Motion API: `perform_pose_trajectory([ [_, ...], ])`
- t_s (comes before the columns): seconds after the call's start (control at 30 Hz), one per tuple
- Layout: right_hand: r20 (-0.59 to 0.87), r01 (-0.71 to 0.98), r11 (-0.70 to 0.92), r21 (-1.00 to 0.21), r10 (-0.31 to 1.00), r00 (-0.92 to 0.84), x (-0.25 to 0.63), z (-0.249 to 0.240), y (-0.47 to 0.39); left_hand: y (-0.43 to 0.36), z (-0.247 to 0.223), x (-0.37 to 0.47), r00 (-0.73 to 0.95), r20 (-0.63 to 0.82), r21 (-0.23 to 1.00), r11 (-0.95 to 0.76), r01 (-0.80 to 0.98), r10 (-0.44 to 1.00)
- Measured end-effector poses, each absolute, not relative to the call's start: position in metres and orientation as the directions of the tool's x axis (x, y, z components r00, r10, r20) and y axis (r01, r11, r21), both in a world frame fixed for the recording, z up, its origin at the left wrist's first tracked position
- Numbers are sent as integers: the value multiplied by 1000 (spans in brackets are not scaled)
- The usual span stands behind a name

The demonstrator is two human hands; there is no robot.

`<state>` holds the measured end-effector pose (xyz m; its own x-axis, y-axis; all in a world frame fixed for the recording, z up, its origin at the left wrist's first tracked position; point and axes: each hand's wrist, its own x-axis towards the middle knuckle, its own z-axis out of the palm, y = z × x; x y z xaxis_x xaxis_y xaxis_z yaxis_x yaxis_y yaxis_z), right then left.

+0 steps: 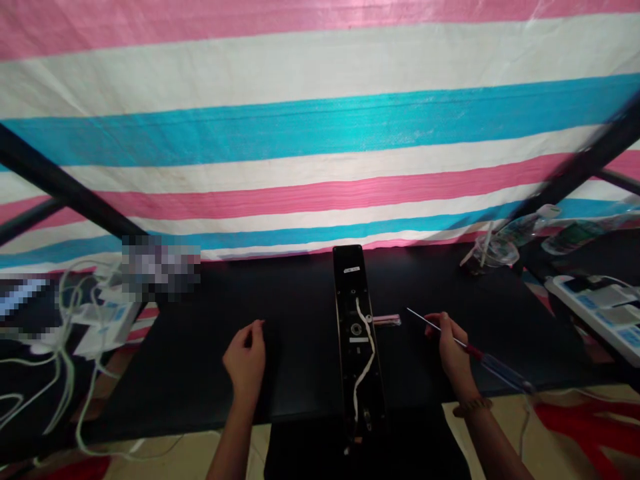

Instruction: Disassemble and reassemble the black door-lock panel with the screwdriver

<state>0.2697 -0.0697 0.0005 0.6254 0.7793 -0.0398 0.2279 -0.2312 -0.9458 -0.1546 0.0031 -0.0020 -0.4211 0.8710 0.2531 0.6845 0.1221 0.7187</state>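
Note:
A long, narrow black device panel point(355, 373) lies lengthwise on the dark table and reaches past its front edge. A white cable point(371, 343) runs down along it, and small round fittings and labels dot its face. My right hand point(453, 340) is closed around a screwdriver point(467, 347) with a thin metal shaft and a red and clear handle. Its tip points up and left, apart from the panel. To the panel's left, my left hand point(246, 353) is pinched above the table; what its fingertips hold, if anything, is too small to name.
A small pinkish packet point(387, 320) lies against the panel's right side. Clear plastic items point(500, 250) stand at the back right. White cables point(65, 333) tangle on the left. Striped sheeting point(320, 133) hangs behind the table point(190, 360). Boxes point(605, 307) sit at the right.

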Motion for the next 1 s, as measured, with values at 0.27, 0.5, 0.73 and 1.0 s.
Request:
perform_pose_trajectory([
  [0.27,-75,236,-275,-932,784,616,272,-11,-68,121,28,-300,-510,443,347,383,856,738],
  [0.5,-48,288,-284,-915,783,620,270,-8,-65,170,72,-321,-433,606,371,244,896,667],
  [0.73,13,418,-263,-869,834,552,266,-3,-65,86,69,-155,-419,267,860,-19,509,868],
  [1.0,268,802,208,-560,961,-63,300,-2,-14,-31,30,-4,184,-25,994,5,105,983],
])
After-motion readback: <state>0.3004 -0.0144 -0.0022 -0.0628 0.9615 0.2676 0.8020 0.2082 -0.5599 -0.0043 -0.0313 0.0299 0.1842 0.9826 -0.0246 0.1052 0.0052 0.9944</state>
